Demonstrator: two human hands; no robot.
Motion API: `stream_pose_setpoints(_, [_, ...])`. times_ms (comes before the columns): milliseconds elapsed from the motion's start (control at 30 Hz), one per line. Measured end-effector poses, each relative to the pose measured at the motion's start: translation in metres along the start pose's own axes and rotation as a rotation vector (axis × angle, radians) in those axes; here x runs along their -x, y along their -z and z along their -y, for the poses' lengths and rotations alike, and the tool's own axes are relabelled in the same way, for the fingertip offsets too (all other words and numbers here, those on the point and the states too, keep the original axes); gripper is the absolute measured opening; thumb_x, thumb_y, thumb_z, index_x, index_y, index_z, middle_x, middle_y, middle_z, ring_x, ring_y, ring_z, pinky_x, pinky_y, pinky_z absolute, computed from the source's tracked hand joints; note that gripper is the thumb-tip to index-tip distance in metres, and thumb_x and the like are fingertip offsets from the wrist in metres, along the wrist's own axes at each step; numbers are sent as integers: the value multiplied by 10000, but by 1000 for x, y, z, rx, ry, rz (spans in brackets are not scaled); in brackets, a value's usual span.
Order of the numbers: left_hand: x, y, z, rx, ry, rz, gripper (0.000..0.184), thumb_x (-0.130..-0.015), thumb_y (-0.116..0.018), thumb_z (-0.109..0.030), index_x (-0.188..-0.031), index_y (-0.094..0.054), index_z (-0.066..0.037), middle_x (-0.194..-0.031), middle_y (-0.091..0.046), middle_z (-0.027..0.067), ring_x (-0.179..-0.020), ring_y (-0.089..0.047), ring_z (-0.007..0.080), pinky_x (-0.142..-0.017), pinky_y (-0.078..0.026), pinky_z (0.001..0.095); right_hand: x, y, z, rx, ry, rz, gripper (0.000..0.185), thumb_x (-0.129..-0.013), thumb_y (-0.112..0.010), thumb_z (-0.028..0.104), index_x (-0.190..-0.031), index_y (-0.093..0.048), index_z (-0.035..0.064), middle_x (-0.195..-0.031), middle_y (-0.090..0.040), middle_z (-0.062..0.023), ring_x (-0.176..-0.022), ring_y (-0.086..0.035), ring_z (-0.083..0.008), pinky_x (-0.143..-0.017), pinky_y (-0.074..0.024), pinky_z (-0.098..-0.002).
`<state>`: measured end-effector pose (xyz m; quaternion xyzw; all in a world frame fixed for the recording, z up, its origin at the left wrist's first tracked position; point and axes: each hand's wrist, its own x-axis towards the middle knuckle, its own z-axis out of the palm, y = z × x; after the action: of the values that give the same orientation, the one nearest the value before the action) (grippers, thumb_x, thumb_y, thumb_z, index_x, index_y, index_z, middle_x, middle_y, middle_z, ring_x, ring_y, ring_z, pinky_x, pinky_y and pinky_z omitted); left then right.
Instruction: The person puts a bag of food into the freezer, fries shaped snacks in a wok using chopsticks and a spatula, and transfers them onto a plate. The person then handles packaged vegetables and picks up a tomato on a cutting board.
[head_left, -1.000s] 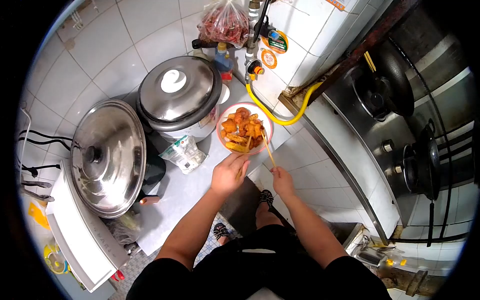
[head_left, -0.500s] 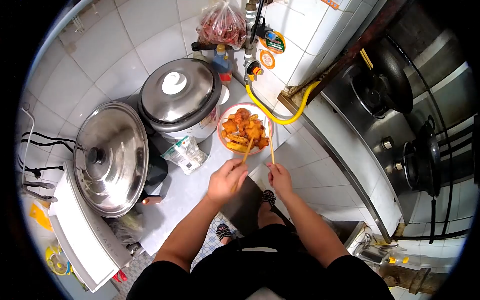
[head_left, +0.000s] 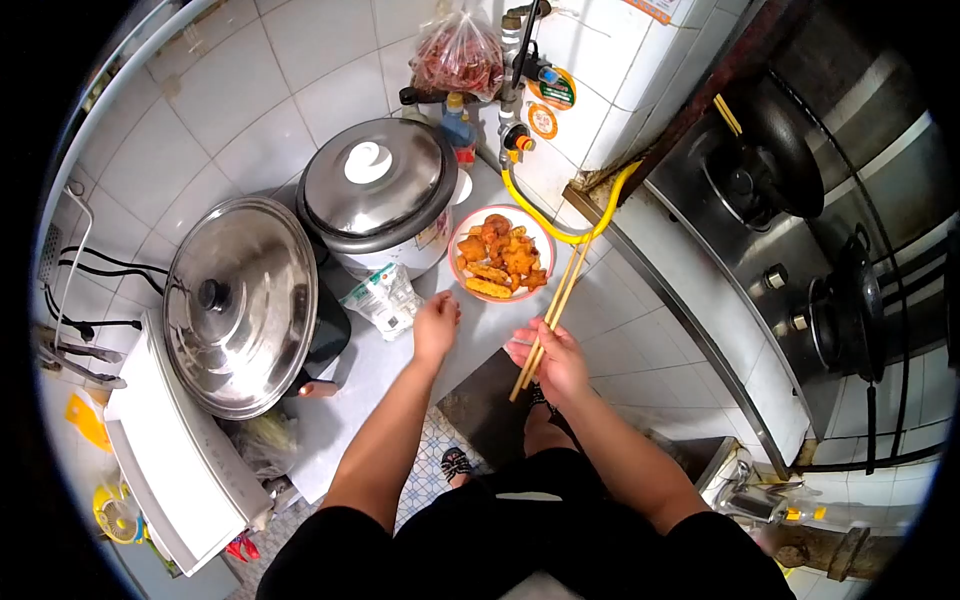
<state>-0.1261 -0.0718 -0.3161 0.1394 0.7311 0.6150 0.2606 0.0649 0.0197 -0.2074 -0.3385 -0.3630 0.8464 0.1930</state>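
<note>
Both wooden chopsticks [head_left: 560,310] are in my right hand [head_left: 556,362], their far ends just right of the plate. My left hand [head_left: 437,322] is closed at the counter's edge, below the plate and beside a white and green plastic packet [head_left: 384,300]; no object shows in its curled fingers. On the counter, the pink-rimmed plate [head_left: 459,238] holds several pieces of orange-brown fried food [head_left: 497,257]. Neither hand touches the plate.
A rice cooker [head_left: 378,190] stands behind the packet, with a large lidded pot [head_left: 240,305] to its left. A yellow hose [head_left: 545,232] curves behind the plate. Pans [head_left: 775,150] sit on the stove at right. A bag of red food [head_left: 457,55] hangs at the back.
The chopstick that was in my left hand is now with the other in my right hand. My left hand has moved up and away from the food. The view has shifted slightly.
</note>
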Motion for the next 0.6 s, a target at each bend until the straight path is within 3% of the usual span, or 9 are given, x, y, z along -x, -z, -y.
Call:
stream_pose_setpoints(133, [-45,-15,-16,217,423,105,295,-985,-494,-244,-1030,-600,27,-813,-653,90,-673,-633,158,-571,-548,285,18,11,3,129,-58,-34,260,-1010,-474,251,-1158,-515,42,-996,-649,-131,-848,-670,-240,-745,-557,-364])
stream_pose_setpoints(267, [-62,-25,-13,129,414,166,258,-969,-496,-195,-1019,-603,33,-821,-656,97,-623,-627,149,-520,-539,266,31,29,8,233,-124,-92,267,-1002,-487,264,-1134,-541,38,-982,-655,-124,-827,-660,-217,-715,-545,-329])
stream_pose_setpoints(367, [-76,-26,-1,49,371,189,267,-970,-449,-153,-1112,-551,48,-878,-654,110,-702,-648,174,-587,-564,268,33,36,16,253,-160,-109,293,-986,-521,290,-1107,-563,27,-973,-659,-121,-803,-646,-197,-693,-533,-312])
stream_pose_setpoints(600, [-42,-24,-15,-5,265,171,240,-950,-447,-100,-986,-592,87,-841,-660,129,-669,-648,180,-581,-566,286,34,42,19,339,-145,-142,293,-987,-521,307,-1085,-581,37,-864,-635,-79,-687,-605,-159,-612,-510,-276])
